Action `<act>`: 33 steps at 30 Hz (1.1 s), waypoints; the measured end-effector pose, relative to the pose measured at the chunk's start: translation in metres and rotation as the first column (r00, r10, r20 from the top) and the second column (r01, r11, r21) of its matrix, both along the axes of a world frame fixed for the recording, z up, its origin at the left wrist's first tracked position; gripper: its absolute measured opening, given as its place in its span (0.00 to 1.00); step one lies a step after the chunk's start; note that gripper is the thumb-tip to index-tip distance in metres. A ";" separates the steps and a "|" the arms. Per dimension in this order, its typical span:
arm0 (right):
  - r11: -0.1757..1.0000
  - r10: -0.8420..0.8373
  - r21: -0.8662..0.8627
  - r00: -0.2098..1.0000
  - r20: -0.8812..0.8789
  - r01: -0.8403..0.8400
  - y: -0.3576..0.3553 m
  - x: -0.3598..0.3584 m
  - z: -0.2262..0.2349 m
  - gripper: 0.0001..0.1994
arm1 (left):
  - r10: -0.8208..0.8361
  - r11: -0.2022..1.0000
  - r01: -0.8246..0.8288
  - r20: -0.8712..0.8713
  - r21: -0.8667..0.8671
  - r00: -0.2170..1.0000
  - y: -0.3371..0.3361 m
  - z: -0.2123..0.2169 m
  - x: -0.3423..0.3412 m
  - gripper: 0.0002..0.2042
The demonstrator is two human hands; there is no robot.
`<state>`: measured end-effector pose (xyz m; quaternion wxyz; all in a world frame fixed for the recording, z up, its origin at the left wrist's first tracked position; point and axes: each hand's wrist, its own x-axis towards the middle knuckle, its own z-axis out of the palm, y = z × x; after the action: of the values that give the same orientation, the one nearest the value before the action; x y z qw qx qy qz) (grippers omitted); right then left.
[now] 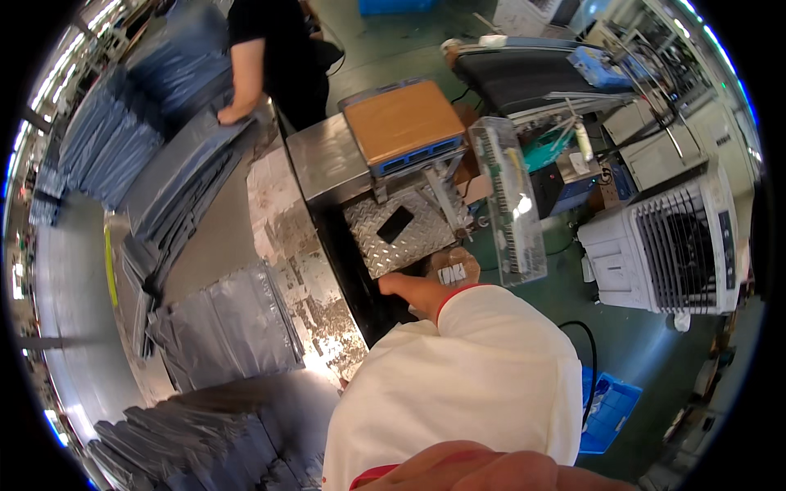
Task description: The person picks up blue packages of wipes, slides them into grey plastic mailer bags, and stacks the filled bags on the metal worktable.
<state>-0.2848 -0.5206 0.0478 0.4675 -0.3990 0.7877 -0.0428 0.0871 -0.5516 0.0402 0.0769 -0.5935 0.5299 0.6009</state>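
Hands: right hand (389, 284) reaches leftward to the black panel (329, 239) along the bench's right edge, appearing to rest against it; fingers mostly hidden, so how far they are open, or whether they grip anything, I cannot tell. Left hand (344, 383) seems to show only as a sliver past the shirt's left edge, beside the bench; its opening and any hold cannot be told.

Phone: black phone (395, 225) lies flat on the tread plate (426, 241), nearer its left edge than its right, apart from both hands.

Phone from hands: just beyond the right hand, up the view; the right hand is clearly nearer.

Phone's long axis: slanting, lower end toward the plate's left edge and black panel, upper end toward the scale frame; which end is its top is too small to tell.

Bench: worn top (282, 237) left of the panel; a grey bagged stack (229, 331) lies against its left side, wider than deep.

Past the plate: tan-topped scale (405, 123) above its far edge; long clear tray (512, 200) beyond its right corner.

Farther out: co-worker's hand (233, 114) on grey packages (184, 168); white air cooler (663, 241) right; blue crate (612, 413) lower right.
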 end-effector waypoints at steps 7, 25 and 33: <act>0.818 0.484 -0.248 0.854 -0.189 -0.519 0.008 0.021 -0.021 0.09 | -0.040 0.999 0.035 -0.129 -0.039 0.991 -0.029 0.011 -0.066 0.26; 0.957 -0.220 0.187 0.975 -0.028 0.221 0.209 -0.042 -0.057 0.12 | 0.013 1.000 -0.017 -0.221 -0.018 0.975 -0.024 0.017 -0.100 0.25; 0.976 -0.202 0.085 0.979 -0.019 0.203 0.178 -0.052 -0.038 0.11 | 0.034 0.999 -0.036 -0.233 -0.005 0.972 -0.025 0.015 -0.107 0.25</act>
<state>-0.3371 -0.3431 0.0100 0.4735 -0.2965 0.8277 -0.0541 -0.0195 -0.5762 0.0554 0.0010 -0.5286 0.5276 0.6650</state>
